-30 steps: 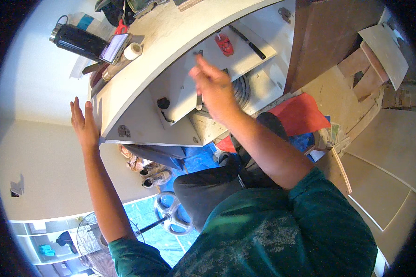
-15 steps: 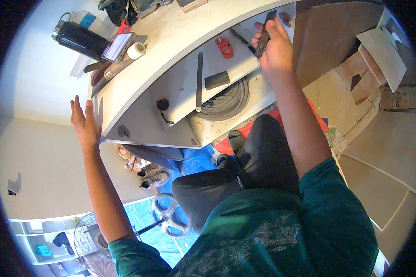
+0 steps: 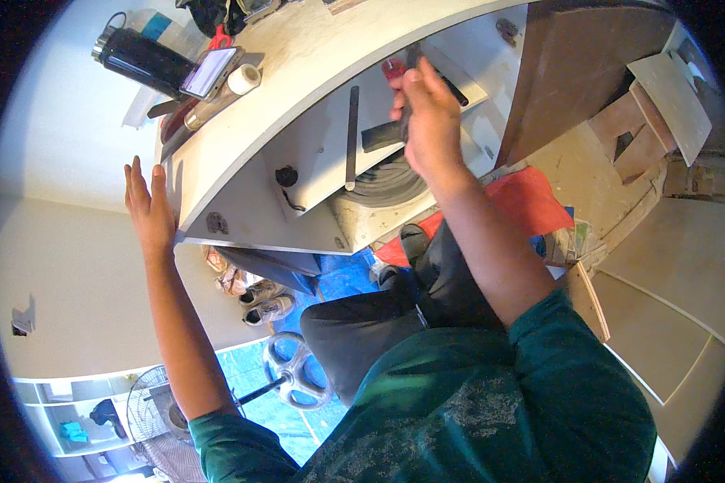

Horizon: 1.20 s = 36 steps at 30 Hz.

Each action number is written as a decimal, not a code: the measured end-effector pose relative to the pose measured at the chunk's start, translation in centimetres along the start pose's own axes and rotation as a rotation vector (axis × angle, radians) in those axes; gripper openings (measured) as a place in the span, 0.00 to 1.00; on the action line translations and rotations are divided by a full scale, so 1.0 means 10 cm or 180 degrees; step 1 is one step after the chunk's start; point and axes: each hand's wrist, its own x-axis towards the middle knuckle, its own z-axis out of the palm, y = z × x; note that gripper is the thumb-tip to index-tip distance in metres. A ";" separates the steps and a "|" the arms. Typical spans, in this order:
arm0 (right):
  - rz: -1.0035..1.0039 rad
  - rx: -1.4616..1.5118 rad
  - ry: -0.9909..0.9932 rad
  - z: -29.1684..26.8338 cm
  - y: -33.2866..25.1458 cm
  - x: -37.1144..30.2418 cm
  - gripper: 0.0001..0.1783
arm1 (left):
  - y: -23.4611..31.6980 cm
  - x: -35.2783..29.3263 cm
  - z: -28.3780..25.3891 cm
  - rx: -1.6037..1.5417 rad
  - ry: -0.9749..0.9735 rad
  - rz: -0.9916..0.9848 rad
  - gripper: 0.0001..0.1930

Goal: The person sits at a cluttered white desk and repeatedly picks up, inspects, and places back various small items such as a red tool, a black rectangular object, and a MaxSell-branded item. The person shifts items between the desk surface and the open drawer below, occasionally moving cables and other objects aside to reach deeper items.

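Right hand (image 3: 431, 121) has drawn back, gripping a slim, dark, possibly metal tool (image 3: 412, 60).

The left hand (image 3: 149, 211) lies flat, fingers spread, against the left end of the white cabinet panel (image 3: 298, 72). The right hand (image 3: 428, 121) grips a dark slim tool (image 3: 408, 88) over the inner shelf, near a long black bar (image 3: 352, 137) and coiled cable (image 3: 391, 187).
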 end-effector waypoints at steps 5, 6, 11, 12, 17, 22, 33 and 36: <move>0.0217 -0.0337 0.0108 0.36 0.22 -0.35 0.26 | -0.01 0.00 -0.01 0.0051 0.0007 0.0040 0.35; 0.0100 -0.0474 0.0066 0.41 0.28 -0.40 0.26 | -0.01 0.00 -0.01 0.0026 0.0009 0.0056 0.34; -0.0163 -0.1454 -0.0050 0.68 0.47 -0.67 0.27 | 0.00 -0.02 -0.04 -0.0031 -0.0004 0.0029 0.34; -0.0348 -0.1583 -0.0227 0.71 0.59 -0.74 0.26 | 0.00 -0.01 -0.03 -0.0043 -0.0003 0.0028 0.33; 0.0019 -0.1629 -0.0568 0.57 0.69 -0.91 0.25 | 0.03 -0.03 -0.02 -0.0113 -0.0048 -0.0036 0.34; 0.1302 0.0835 0.0350 0.30 0.35 -0.48 0.07 | -0.14 -0.02 -0.05 0.0067 0.0141 0.0165 0.35; 0.1050 0.2159 0.0613 0.70 0.29 -0.01 0.05 | -0.50 0.10 0.17 0.0521 0.0326 0.0643 0.32; 0.0966 0.2245 0.0433 0.79 0.40 -0.09 0.07 | -0.32 0.07 0.12 0.0116 0.0344 0.0389 0.32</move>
